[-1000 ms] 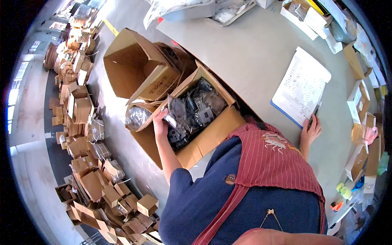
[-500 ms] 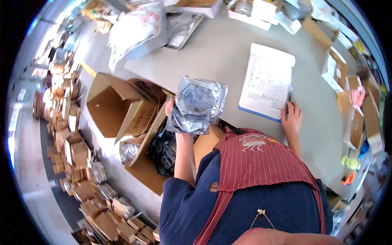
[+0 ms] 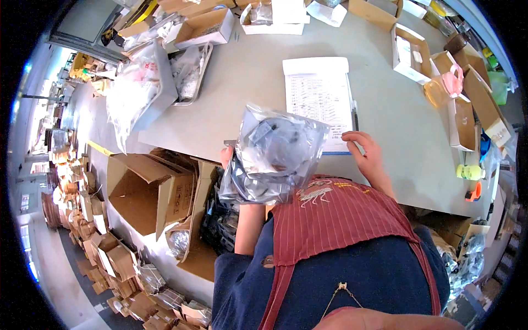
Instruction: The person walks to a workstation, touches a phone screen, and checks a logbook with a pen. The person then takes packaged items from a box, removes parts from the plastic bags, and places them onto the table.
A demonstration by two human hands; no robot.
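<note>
Left hand (image 3: 227,157) grips a clear bag (image 3: 275,157) of dark parts raised above the table (image 3: 247,93) edge, while right hand (image 3: 367,157) rests open-fingered on the printed sheet (image 3: 320,99).

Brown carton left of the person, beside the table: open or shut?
Open. The brown carton has its flaps spread outward, and its bare inside shows; nothing is visible in the part that can be seen.

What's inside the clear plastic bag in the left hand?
The clear plastic bag, held up by the left hand, holds dark grey and black parts bunched together. Glare and creases on the plastic hide their exact shapes and how many there are. The bag also covers most of that hand.
</note>
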